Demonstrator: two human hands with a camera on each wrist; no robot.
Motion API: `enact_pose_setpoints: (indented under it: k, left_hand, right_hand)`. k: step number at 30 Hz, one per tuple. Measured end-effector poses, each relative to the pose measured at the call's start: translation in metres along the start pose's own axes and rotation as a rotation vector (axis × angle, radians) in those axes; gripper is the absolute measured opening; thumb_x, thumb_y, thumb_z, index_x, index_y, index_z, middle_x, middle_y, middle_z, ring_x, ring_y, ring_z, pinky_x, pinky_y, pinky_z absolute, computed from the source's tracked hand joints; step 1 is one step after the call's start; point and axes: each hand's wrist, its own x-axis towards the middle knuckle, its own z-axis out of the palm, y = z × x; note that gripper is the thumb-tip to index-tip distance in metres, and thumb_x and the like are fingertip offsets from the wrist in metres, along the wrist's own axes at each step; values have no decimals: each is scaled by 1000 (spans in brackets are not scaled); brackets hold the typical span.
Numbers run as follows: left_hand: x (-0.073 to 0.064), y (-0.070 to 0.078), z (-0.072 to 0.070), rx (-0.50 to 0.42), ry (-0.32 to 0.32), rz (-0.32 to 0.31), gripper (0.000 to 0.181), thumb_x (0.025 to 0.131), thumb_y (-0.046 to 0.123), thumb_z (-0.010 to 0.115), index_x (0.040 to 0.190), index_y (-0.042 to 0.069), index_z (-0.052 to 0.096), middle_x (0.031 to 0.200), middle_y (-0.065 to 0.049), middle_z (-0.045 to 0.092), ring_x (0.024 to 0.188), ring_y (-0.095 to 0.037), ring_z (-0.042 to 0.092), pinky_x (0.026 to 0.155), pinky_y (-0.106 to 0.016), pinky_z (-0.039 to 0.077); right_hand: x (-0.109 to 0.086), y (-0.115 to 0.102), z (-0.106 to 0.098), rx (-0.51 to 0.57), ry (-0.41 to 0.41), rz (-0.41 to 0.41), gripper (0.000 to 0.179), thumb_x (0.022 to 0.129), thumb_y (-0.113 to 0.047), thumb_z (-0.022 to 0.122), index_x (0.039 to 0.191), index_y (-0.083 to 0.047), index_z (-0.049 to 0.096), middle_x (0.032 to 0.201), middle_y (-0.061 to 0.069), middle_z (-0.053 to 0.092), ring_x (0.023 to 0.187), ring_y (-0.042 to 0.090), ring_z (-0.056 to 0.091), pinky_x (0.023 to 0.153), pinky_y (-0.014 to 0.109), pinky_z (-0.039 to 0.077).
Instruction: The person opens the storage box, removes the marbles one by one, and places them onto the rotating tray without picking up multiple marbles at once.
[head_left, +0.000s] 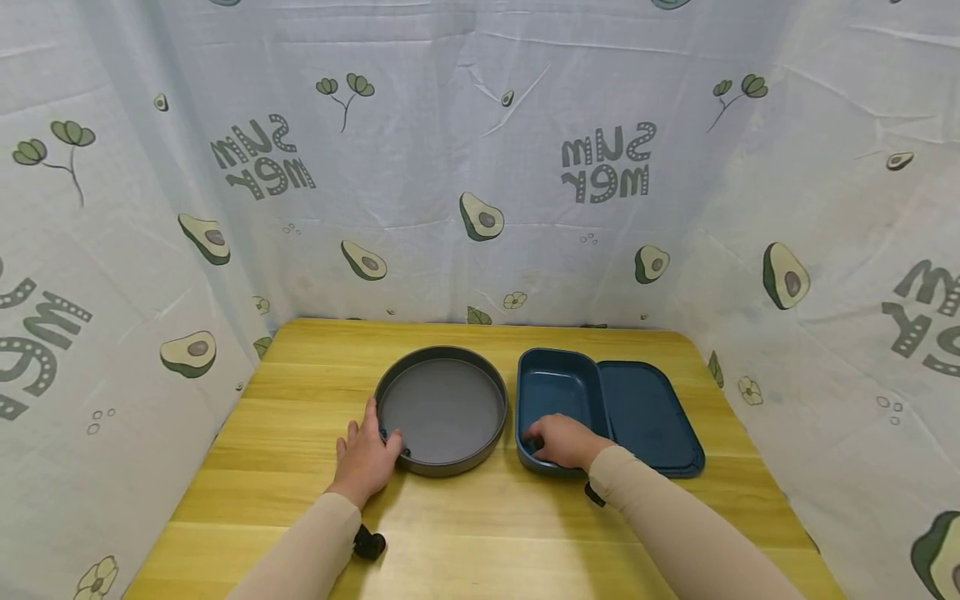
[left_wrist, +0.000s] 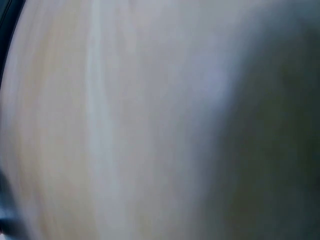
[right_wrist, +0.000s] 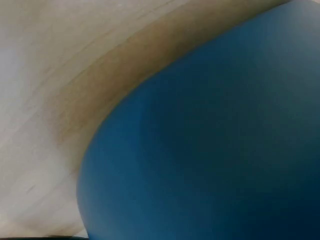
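Observation:
A round grey pan (head_left: 442, 404) lies flat on the table, and my left hand (head_left: 365, 458) rests at its near left rim with fairly straight fingers outside and the thumb reaching over the edge. Small dark bits show at the rim beside that thumb. To the right of the pan stands a deep blue rectangular box (head_left: 558, 383). My right hand (head_left: 567, 440) reaches down into its near end, fingers bent; a dark patch shows between thumb and fingers, and I cannot tell whether it is a held thing. The box's blue outer wall (right_wrist: 165, 150) fills much of the right wrist view.
A flat blue lid (head_left: 652, 417) lies against the box's right side. The wooden table (head_left: 480, 533) extends in front and to the left. A white printed curtain (head_left: 420, 167) hangs behind and on both sides. Black wrist-camera parts (head_left: 369, 543) show under the left sleeve.

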Motion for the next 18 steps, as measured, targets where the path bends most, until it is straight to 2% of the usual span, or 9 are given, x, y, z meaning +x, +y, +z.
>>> enact_pose_setpoints:
  k: [10,18]
  left_hand:
    - [0,2,-1,-9,-1,-5,86,108,43,49,171,14,-2,169,-26,32,159,-54,12,125,-75,1]
    - [1,1,1,-5,4,-3,86,108,43,48,171,14,-3,170,-25,32,159,-54,12,125,-75,1]
  right_hand:
    - [1,1,4,33,28,9,12,91,-9,79,103,-12,82,103,2,80,97,22,72,90,44,60]
    - [3,-1,5,-1,31,-30,6,92,-10,78,96,-13,81,94,-1,77,87,18,68,82,41,59]
